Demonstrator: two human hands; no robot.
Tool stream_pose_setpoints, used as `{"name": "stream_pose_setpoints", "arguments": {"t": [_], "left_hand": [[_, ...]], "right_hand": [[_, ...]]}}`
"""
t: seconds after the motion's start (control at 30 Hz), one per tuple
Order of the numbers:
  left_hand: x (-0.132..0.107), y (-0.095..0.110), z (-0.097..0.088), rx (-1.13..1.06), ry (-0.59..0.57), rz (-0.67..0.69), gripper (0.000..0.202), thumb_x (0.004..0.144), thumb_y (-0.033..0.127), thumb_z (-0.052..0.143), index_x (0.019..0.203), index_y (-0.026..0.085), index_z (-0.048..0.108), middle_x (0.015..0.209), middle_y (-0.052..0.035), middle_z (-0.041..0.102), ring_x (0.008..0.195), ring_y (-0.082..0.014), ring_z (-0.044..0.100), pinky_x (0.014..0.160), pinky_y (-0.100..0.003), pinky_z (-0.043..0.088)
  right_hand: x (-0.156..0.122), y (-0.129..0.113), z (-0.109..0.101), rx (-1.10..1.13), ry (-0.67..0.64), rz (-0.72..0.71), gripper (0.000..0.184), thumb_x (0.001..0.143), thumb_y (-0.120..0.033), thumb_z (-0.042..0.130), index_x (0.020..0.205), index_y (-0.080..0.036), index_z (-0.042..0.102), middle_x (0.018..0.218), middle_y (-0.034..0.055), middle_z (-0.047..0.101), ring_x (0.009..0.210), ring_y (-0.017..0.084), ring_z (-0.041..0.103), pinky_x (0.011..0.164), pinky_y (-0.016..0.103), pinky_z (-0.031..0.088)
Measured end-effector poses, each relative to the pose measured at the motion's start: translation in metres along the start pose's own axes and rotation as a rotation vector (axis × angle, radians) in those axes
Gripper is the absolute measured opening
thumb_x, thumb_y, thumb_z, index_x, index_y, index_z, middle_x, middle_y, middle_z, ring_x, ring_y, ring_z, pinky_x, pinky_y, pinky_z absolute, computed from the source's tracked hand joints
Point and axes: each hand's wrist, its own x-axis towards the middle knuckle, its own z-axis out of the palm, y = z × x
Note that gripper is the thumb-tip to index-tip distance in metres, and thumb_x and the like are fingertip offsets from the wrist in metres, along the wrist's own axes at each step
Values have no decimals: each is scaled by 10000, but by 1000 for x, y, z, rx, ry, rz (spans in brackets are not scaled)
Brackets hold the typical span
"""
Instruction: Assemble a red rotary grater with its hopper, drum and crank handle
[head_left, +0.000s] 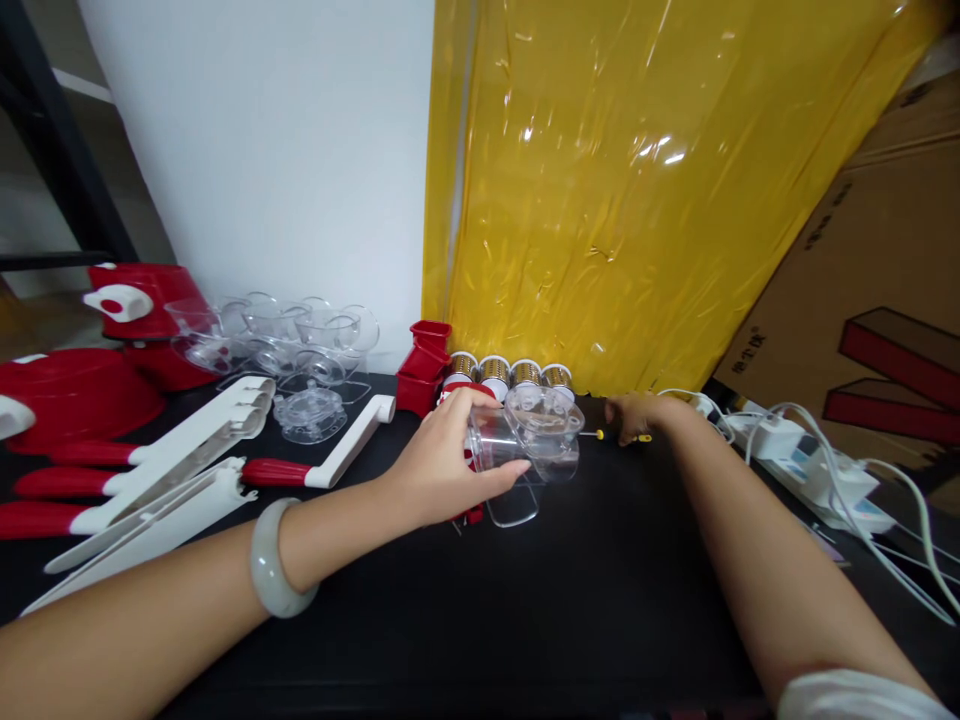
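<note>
Left fingers around clear plastic part, right arm outstretched

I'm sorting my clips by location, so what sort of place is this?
Probably an assembly workbench: a black-and-yellow screwdriver in the right hand, a row of perforated, white-rimmed metal cylinders, and long, red-gripped white plastic handles.

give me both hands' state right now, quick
Left hand: closed around a clear plastic part.
Right hand: at the screwdriver; whether its grip is closed cannot be told.
</note>
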Motion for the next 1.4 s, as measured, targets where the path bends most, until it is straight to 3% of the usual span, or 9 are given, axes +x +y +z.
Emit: {"name": "stream_pose_setpoints", "arguments": {"t": [0.2,0.43,0.57,0.8,0.9,1.03,1.17,1.3,1.4], "left_hand": [[1,-3,-1,5,1,39,573,711,492,734,1144,218,477,1171,-114,630,1064,-293,639,929,-516,511],[3,-14,-1,-71,-32,106,668,699,464,768,1210,237,402,1210,-122,616,1132,-290,623,977,-506,505],[6,-18,-1,-169,-73,163,681,703,411,784,1232,232,394,1308,-150,578,1213,-289,592,1042,-501,477],[14,-19,-3,-213,-161,178,931,736,378,771,1502,233,262,1493,-196,438,1361,-337,450,1124,-584,356],[16,-21,-4,-259,-178,182,924,770,365,740,1528,258,224,1530,-198,376,1361,-348,443,1079,-585,412],[17,-25,-2,-321,-210,148,807,843,339,664,1523,281,233,1508,-176,421,1348,-318,468,998,-513,520],[19,-27,3,-254,-84,152,644,900,330,584,1477,237,314,1487,-173,431,1349,-297,474,927,-442,581],[15,-21,3,-73,105,250,451,953,278,481,1393,225,399,1456,-148,411,1385,-252,413,1102,-483,436],[3,-9,3,41,95,297,453,950,318,489,1387,256,388,1499,-140,345,1439,-277,307,1186,-544,272]], "right_hand": [[-3,-1,5,61,-66,-13,354,492,-124,691,826,-209,609,817,36,653,803,238,633,631,297,435],[-16,14,-11,220,-121,-118,350,572,-228,660,920,-224,628,718,-33,637,688,151,598,613,248,427],[-47,22,-37,517,-107,-184,385,588,-315,734,949,-207,656,793,-3,686,705,157,642,669,255,484],[-126,26,-77,605,107,-262,534,708,-499,749,1137,-185,696,908,74,727,756,167,651,661,256,496],[-145,33,-77,696,340,-212,560,717,-516,749,1158,-183,661,734,59,698,581,121,588,476,215,408],[-152,29,-77,1000,819,-250,468,627,-490,824,913,-156,663,631,52,663,490,118,578,429,215,437],[-142,15,-88,1215,1253,-223,364,645,-424,822,769,-162,602,477,-23,554,363,102,508,342,204,398],[-125,8,-99,1296,1687,-100,245,797,-334,687,702,-169,534,496,-69,471,336,60,432,318,181,320],[-118,5,-103,1372,1854,-146,218,861,-287,588,699,-187,482,573,-57,483,374,48,427,347,180,308]]}}
